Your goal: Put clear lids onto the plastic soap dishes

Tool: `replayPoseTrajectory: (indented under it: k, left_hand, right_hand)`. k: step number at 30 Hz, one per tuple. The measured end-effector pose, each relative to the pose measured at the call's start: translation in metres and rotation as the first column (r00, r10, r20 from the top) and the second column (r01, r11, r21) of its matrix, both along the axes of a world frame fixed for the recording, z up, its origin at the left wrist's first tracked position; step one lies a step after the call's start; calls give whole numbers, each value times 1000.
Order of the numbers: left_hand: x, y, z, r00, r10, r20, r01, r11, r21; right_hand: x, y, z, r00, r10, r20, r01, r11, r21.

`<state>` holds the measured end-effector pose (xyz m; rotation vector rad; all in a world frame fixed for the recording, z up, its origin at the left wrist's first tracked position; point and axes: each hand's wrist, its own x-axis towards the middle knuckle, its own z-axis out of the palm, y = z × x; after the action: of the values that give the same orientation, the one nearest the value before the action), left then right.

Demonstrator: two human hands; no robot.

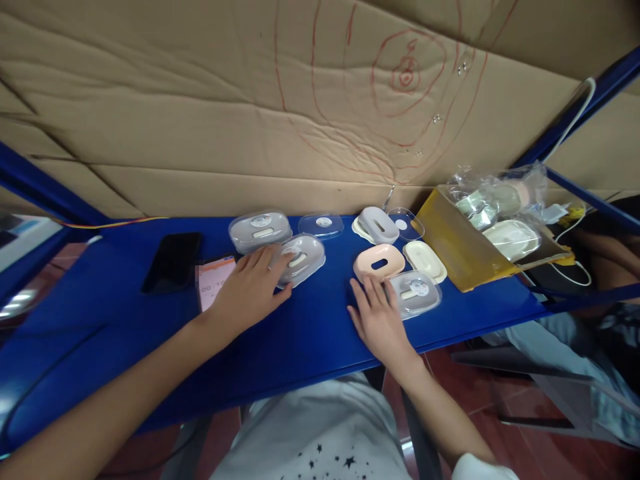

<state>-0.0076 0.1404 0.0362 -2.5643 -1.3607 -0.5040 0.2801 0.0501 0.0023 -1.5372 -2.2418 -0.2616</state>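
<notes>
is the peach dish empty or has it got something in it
Empty: the peach dish shows its bare inside and middle slot, with the right hand at its near edge.

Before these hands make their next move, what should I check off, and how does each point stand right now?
1. Left hand at a covered gray dish: ok, fingers over it.
2. Left hand's grip firm: cannot tell.
3. Right hand at the pink dish: ok, fingertips by its near edge.
4. Pink dish covered: not ok, it is open on top.
5. Black phone away from both hands: ok.
6. Loose clear lid on the table: ok.
</notes>
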Motion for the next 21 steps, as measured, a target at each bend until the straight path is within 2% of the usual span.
replayPoseTrajectory:
  k: [2, 4, 6, 8, 10, 12, 13, 14, 15, 16, 17, 18, 19, 21]
  left_hand:
    - [-1, -6, 0, 1000, 24, -8, -24, 997, 72]
    - [5, -16, -1, 1000, -10, -9, 11, 994, 108]
    - [13, -27, -3, 990, -139, -8, 139, 987, 79]
    - [19, -38, -7, 955, -298, -7, 298, 955, -5]
    - [21, -46, -12, 920, -391, 5, 390, 918, -77]
    - [17, -48, -17, 914, -405, 22, 405, 908, -106]
    - [14, -48, -18, 915, -402, 34, 403, 909, -107]
    - [10, -47, -20, 916, -399, 47, 402, 910, -102]
    - [7, -45, -20, 914, -402, 58, 406, 909, -97]
    - [4, -43, -20, 911, -407, 66, 412, 907, -89]
    - [1, -42, -19, 909, -411, 71, 416, 906, -79]
    - [-1, -41, -18, 908, -412, 73, 416, 907, -69]
    - [-2, -40, -17, 909, -410, 71, 414, 908, -60]
    - [-4, -40, -14, 910, -410, 59, 412, 910, -46]
  right_hand:
    - [-13, 1, 3, 999, 37, 31, -35, 998, -50]
    - [-24, -2, 12, 984, 175, -16, -175, 980, -98]
    - [-27, -4, 24, 939, 329, -104, -339, 934, -108]
    - [-18, -1, 37, 916, 374, -147, -388, 918, -80]
    - [3, 8, 49, 955, 265, -130, -273, 961, -46]
    - [36, 24, 61, 994, 72, -87, -77, 996, -50]
    - [55, 35, 67, 997, -46, -61, 42, 996, -76]
    - [74, 46, 73, 983, -185, -16, 181, 974, -139]
    - [93, 58, 77, 938, -343, 54, 347, 913, -214]
    - [109, 70, 81, 868, -470, 162, 497, 809, -314]
    - [122, 82, 84, 808, -526, 265, 588, 700, -405]
    - [132, 93, 86, 771, -544, 331, 635, 625, -454]
    - [139, 103, 86, 752, -539, 379, 657, 573, -490]
    - [144, 117, 85, 758, -510, 407, 652, 561, -511]
